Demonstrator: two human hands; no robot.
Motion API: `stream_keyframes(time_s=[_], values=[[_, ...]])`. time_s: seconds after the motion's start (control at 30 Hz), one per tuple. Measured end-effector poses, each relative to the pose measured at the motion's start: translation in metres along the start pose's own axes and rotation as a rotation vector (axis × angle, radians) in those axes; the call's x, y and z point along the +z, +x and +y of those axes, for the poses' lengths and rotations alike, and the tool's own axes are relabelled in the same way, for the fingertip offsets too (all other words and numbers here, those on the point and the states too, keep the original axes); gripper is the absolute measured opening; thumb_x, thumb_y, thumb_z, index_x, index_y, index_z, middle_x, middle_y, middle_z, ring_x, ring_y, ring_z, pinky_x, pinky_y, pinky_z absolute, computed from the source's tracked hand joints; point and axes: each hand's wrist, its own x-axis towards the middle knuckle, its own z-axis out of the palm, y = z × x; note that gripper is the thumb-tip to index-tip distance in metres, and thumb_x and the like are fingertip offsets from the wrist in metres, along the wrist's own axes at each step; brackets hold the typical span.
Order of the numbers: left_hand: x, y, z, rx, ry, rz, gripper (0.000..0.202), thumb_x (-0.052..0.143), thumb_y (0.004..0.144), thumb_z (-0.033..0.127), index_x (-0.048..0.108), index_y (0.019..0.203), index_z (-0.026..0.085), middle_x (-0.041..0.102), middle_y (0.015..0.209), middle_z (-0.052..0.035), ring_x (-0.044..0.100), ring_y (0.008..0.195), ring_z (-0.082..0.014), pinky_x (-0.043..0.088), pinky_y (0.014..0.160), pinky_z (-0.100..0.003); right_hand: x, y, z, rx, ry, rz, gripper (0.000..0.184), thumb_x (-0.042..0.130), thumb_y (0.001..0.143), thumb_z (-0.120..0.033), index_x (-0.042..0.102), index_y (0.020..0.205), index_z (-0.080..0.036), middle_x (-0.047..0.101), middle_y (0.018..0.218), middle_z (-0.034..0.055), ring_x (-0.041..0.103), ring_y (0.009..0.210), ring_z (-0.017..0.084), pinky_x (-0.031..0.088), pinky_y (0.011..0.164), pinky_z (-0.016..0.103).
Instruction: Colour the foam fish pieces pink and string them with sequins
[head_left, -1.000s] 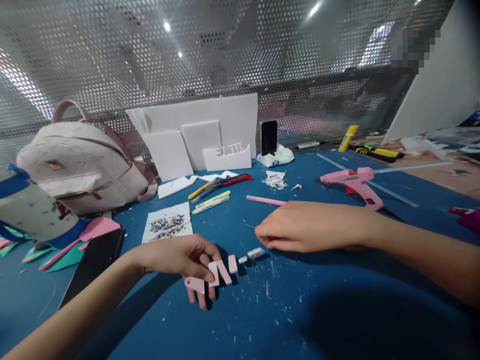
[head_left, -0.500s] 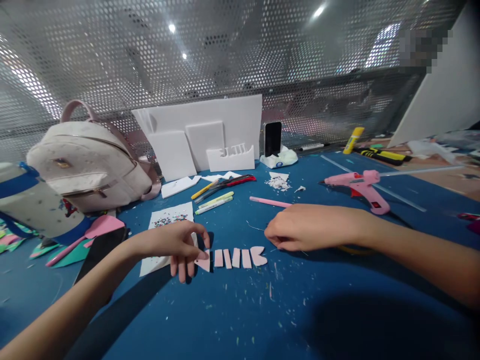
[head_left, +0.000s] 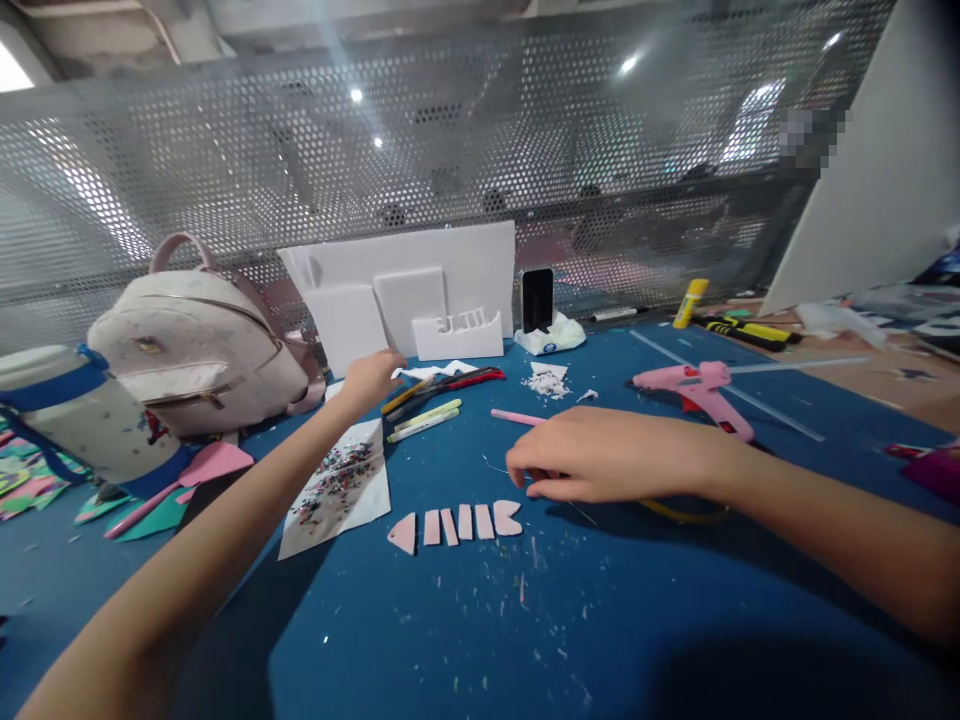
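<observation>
My left hand (head_left: pixel 371 382) reaches far over the table to the white foam scraps (head_left: pixel 450 368), next to the cutter and pens. Its fingers are mostly hidden behind the hand, so I cannot tell whether it grips a scrap. My right hand (head_left: pixel 574 455) rests on the table with fingers curled; a thin wire (head_left: pixel 493 464) sticks out past the fingertips and seems held in them. Nearer to me lies a row of pink foam pieces (head_left: pixel 465 522): a rounded triangular head with a small hole, several strips and a notched tail, laid out like a fish.
Paper with colourful beads (head_left: pixel 341 475) lies left of centre. Highlighters (head_left: pixel 425 420), a pink pen (head_left: pixel 516 417), foam crumbs (head_left: pixel 546 382) and a pink glue gun (head_left: pixel 697 385) surround the hands. A backpack (head_left: pixel 199 350), bottle (head_left: pixel 90 420), foam boards (head_left: pixel 409 300) and phone (head_left: pixel 537 298) stand behind.
My left hand has left the pink head piece and moved up and away to the white scraps, uncovering the head and bead paper. My right hand stays nearly in place. The view has tilted up.
</observation>
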Motion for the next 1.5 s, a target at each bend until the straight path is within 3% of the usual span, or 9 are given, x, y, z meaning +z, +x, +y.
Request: stream_keyframes(time_s=[0.17, 0.47, 0.63, 0.77, 0.87, 0.97, 1.1, 1.23, 1.5], values=[[0.013, 0.020, -0.004, -0.064, 0.078, 0.054, 0.030, 0.063, 0.097, 0.032, 0.061, 0.123, 0.016, 0.063, 0.124, -0.0101, 0.065, 0.106, -0.0246, 0.056, 0.089, -0.045, -0.002, -0.002, -0.001, -0.053, 0.001, 0.038, 0.012, 0.055, 0.095, -0.019, 0.067, 0.092, -0.020, 0.074, 0.091, 0.0011, 0.066, 0.079, 0.017, 0.039, 0.067, 0.029], [-0.012, 0.012, -0.024, -0.118, 0.022, 0.143, 0.027, 0.061, 0.098, 0.032, 0.063, 0.119, 0.017, 0.064, 0.123, -0.0096, 0.065, 0.106, -0.0238, 0.055, 0.090, -0.045, -0.011, -0.005, -0.036, -0.213, 0.124, 0.012, 0.011, 0.056, 0.097, -0.017, 0.066, 0.095, -0.019, 0.072, 0.095, 0.0006, 0.064, 0.082, 0.014, 0.043, 0.074, 0.026], [-0.011, 0.019, -0.021, -0.087, -0.127, 0.100, 0.027, 0.062, 0.097, 0.032, 0.062, 0.119, 0.016, 0.065, 0.118, -0.0089, 0.067, 0.098, -0.0219, 0.058, 0.084, -0.041, -0.037, 0.008, -0.055, -0.206, 0.070, 0.095, 0.011, 0.056, 0.097, -0.021, 0.067, 0.095, -0.020, 0.072, 0.090, 0.0002, 0.063, 0.078, 0.014, 0.041, 0.069, 0.027], [-0.019, 0.025, -0.018, -0.046, -0.256, 0.090, 0.027, 0.062, 0.097, 0.032, 0.062, 0.118, 0.015, 0.066, 0.114, -0.0083, 0.068, 0.094, -0.0209, 0.059, 0.081, -0.040, -0.071, 0.043, -0.033, -0.056, 0.062, 0.338, 0.016, 0.055, 0.097, -0.024, 0.069, 0.101, -0.018, 0.071, 0.095, 0.0052, 0.062, 0.079, 0.017, 0.040, 0.067, 0.028], [-0.027, 0.024, -0.016, -0.001, -0.344, 0.107, 0.027, 0.062, 0.098, 0.033, 0.062, 0.117, 0.014, 0.067, 0.111, -0.0078, 0.068, 0.091, -0.0201, 0.059, 0.079, -0.039, -0.085, 0.091, -0.004, 0.083, 0.408, 0.465, 0.015, 0.059, 0.093, -0.016, 0.069, 0.105, -0.015, 0.071, 0.103, 0.0067, 0.064, 0.084, 0.016, 0.045, 0.072, 0.027], [-0.031, 0.018, -0.017, 0.040, -0.419, 0.127, 0.026, 0.061, 0.098, 0.034, 0.063, 0.114, 0.014, 0.068, 0.106, -0.0069, 0.068, 0.086, -0.0186, 0.059, 0.076, -0.037, -0.075, 0.148, 0.018, 0.187, 0.520, 0.532, 0.025, 0.049, 0.100, -0.014, 0.059, 0.123, -0.014, 0.062, 0.125, 0.0113, 0.065, 0.093, 0.014, 0.052, 0.077, 0.026], [-0.039, 0.008, -0.023, 0.073, -0.489, 0.130, 0.023, 0.062, 0.098, 0.033, 0.065, 0.109, 0.013, 0.069, 0.101, -0.0055, 0.068, 0.082, -0.0171, 0.059, 0.073, -0.035, -0.041, 0.196, 0.036, 0.282, 0.612, 0.448, 0.029, 0.060, 0.099, -0.033, 0.060, 0.124, -0.017, 0.062, 0.124, 0.0096, 0.065, 0.102, 0.022, 0.057, 0.087, 0.041], [-0.044, 0.003, -0.032, 0.062, -0.550, 0.174, 0.021, 0.063, 0.097, 0.032, 0.065, 0.104, 0.013, 0.069, 0.095, -0.0041, 0.068, 0.077, -0.0155, 0.059, 0.070, -0.032, -0.026, 0.197, 0.054, 0.286, 0.689, 0.388, 0.033, 0.061, 0.098, -0.033, 0.059, 0.125, -0.015, 0.061, 0.125, 0.0103, 0.064, 0.105, 0.023, 0.056, 0.088, 0.043], [-0.038, 0.002, -0.032, 0.032, -0.706, 0.267, 0.021, 0.063, 0.097, 0.031, 0.064, 0.109, 0.013, 0.068, 0.102, -0.0055, 0.068, 0.082, -0.0168, 0.059, 0.071, -0.033, -0.037, 0.173, 0.081, 0.260, 0.759, 0.396, 0.025, 0.060, 0.099, -0.032, 0.064, 0.114, -0.013, 0.068, 0.110, 0.0086, 0.067, 0.094, 0.019, 0.057, 0.083, 0.037]])
